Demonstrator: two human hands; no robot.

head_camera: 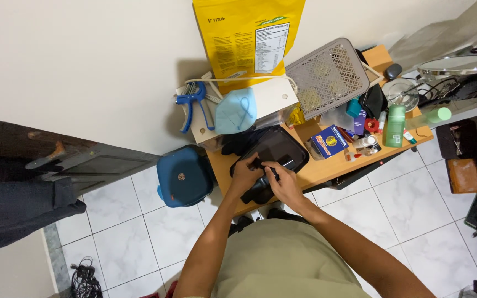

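I had both hands, left point(245, 173) and right point(284, 182), grasping the black case point(274, 150); overhanging the surface's point(327, 168) near edge, it risked slipping floorward.

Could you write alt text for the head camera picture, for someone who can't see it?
Seen from above, a person's left hand and right hand grip a small black object over a cluttered wooden desk, beside a black tray, a blue face mask and a yellow pouch.

Crowded counter, hands at the near edge

Both hands meet on the pouch point(271, 157) at the counter point(327, 168) edge; mask point(237, 110) at 11 o'clock, small box point(329, 142) at 2, basket point(327, 77) behind it, stool point(184, 175) at 9.
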